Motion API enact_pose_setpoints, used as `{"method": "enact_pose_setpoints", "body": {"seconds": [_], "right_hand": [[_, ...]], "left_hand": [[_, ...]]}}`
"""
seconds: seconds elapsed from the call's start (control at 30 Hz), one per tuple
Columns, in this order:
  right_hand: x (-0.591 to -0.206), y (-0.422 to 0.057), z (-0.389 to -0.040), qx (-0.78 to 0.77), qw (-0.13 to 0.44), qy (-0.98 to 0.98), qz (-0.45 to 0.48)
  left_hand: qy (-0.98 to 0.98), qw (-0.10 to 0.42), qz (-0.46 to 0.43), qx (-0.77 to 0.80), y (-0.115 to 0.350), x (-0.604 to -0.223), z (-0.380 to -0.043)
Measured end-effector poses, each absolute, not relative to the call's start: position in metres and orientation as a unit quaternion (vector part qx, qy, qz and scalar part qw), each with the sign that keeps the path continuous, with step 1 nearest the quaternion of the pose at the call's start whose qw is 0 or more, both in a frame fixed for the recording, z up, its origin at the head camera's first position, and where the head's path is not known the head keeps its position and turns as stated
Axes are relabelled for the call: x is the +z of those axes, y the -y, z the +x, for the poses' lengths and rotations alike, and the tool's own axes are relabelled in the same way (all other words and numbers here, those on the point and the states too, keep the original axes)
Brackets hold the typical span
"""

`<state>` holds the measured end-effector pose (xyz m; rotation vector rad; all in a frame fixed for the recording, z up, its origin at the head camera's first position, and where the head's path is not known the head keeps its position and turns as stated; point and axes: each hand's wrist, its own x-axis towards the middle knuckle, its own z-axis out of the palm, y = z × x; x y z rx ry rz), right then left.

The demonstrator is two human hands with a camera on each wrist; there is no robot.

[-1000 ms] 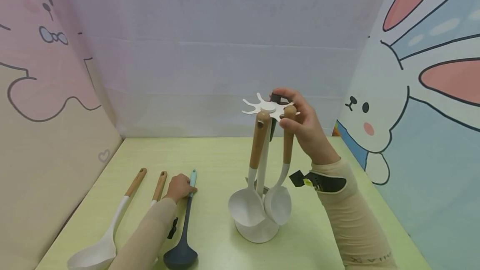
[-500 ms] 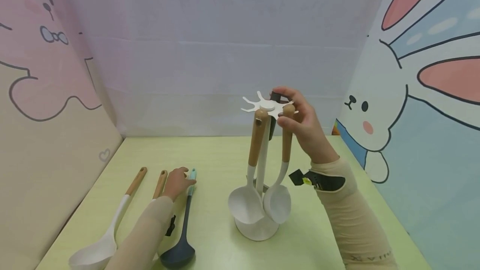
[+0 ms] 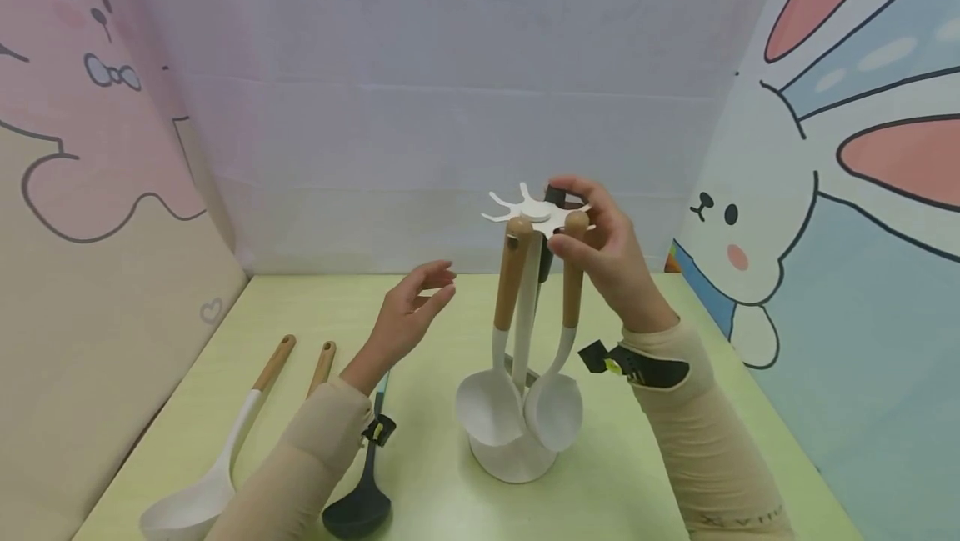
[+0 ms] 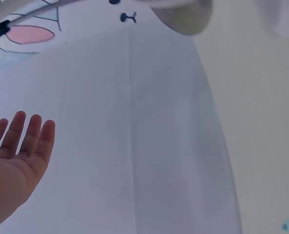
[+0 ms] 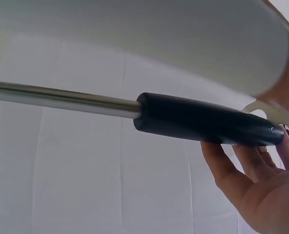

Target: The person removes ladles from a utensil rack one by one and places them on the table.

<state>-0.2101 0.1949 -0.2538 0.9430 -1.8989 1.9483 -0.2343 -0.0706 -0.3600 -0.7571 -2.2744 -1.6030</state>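
My right hand (image 3: 611, 266) is at the top of a white utensil rack (image 3: 536, 212), its fingers curled against the black handle (image 5: 198, 119) of a utensil with a metal shaft, whose lower end is hidden. The thumb lies by the wooden handle of a white ladle (image 3: 555, 412) hanging at the right. To its left hangs a bigger white ladle (image 3: 489, 408), also wooden-handled. My left hand (image 3: 408, 320) hovers left of the rack, holding nothing, fingers loosely extended. Beneath that forearm a dark ladle (image 3: 358, 512) with a mint handle lies on the table.
On the table's left lies a large white utensil with a wooden handle (image 3: 273, 364). Beside it is another wooden handle (image 3: 322, 368), its lower part hidden by my left sleeve. A pale wall (image 3: 375, 149) stands behind the table (image 3: 450, 299).
My left hand has left the mint handle of the dark ladle, rising and moving right toward the rack. The dark ladle stays on the table. My right hand has hardly moved.
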Motion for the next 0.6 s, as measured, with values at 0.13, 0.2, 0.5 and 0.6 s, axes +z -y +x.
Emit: {"method": "enact_pose_setpoints", "body": {"seconds": [0.13, 0.2, 0.5, 0.6], "right_hand": [[-0.254, -0.195, -0.209, 0.664, 0.136, 0.663, 0.319], [-0.254, -0.195, -0.209, 0.662, 0.138, 0.665, 0.317], [-0.252, -0.191, -0.204, 0.641, 0.161, 0.69, 0.295], [-0.251, -0.189, -0.203, 0.63, 0.173, 0.7, 0.289]], "left_hand": [[0.727, 0.124, -0.348, -0.578, 0.051, -0.341, -0.217], [0.706, 0.118, -0.374, -0.59, 0.044, -0.336, -0.21], [0.667, 0.108, -0.376, -0.634, 0.027, -0.331, -0.19], [0.668, 0.109, -0.367, -0.638, 0.024, -0.334, -0.189]]}}
